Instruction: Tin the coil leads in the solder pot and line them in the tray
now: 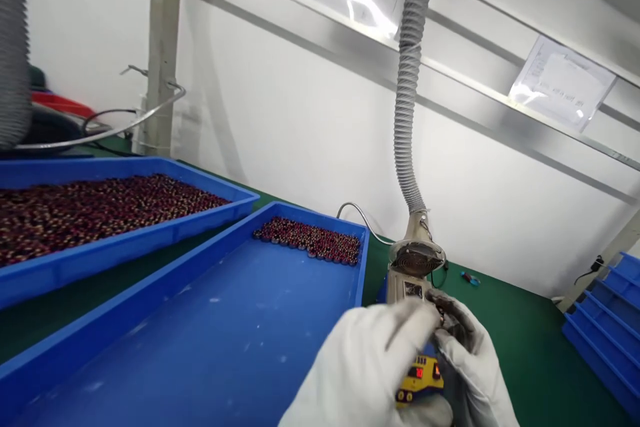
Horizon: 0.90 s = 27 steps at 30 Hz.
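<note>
A person's 2 gloved hands meet just to the right of the tray [240, 300], over a green bench [530, 354]. The right hand [473, 354] is narrowed, its thumb and curled finger seemingly pinching a small dark part [441, 316], mostly hidden by the gloves. The left hand [367, 364], blurred, reaches across the tray's right edge, fingertips at or very near the same part; whether it grips anything cannot be told.

Inside the tray, close-packed rows [313, 242] of dark red pieces fill only a strip at the far end, with bare blue floor in front of them. Judged by that, work on this tray looks to be at an early stage, with the greater share of its floor left to cover. To the tray's left, a side tray [150, 245] carries a far larger batch [100, 210] of similar pieces; whether those are done or waiting cannot be told. The part in hand has no place in the rows at this moment.

Right of the tray, a fan hood [417, 257] on a ribbed hose [411, 74] hangs over a beige machine [397, 286], and a yellow box [425, 384] with red digits shows between the gloves. Farther right of the tray are small pliers [470, 278] and a stack [607, 337] of blue trays.
</note>
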Motion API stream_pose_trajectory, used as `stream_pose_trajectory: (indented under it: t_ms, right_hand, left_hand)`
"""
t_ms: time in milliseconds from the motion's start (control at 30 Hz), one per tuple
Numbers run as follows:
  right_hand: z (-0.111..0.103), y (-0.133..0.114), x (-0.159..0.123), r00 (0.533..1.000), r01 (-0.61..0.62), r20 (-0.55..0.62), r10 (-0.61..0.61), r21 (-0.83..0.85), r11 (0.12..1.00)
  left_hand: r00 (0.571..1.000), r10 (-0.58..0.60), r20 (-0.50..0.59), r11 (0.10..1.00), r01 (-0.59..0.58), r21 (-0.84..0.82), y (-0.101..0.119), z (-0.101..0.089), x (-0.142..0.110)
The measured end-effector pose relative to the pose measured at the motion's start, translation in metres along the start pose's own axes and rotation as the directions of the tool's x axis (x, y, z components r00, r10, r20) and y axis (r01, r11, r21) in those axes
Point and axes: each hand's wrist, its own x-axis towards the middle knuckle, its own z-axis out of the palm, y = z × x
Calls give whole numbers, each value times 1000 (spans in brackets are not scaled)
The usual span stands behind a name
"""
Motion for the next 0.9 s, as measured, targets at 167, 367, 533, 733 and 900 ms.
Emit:
stream_pose_trajectory:
  t_ms: [167,367,533,733,900]
  right_hand:
    - [41,-4,3,999,18,23,-26,269,963]
    - [44,7,0,999,40,14,-45,244,969]
    - [28,0,2,990,-28,143,5,158,987]
    - [26,6,2,992,-101,96,76,296,950]
    - [35,12,2,972,-201,205,115,470,859]
  left_hand:
    - [939,62,-337,995,-31,98,-14,0,16]
    - [904,94,-418,996,-84,42,-22,10,20]
    - [918,71,-390,997,-64,31,-25,17,21]
    - [873,167,-458,983,-113,143,-26,21,21]
    - [875,195,-444,975,-125,182,-22,15,23]
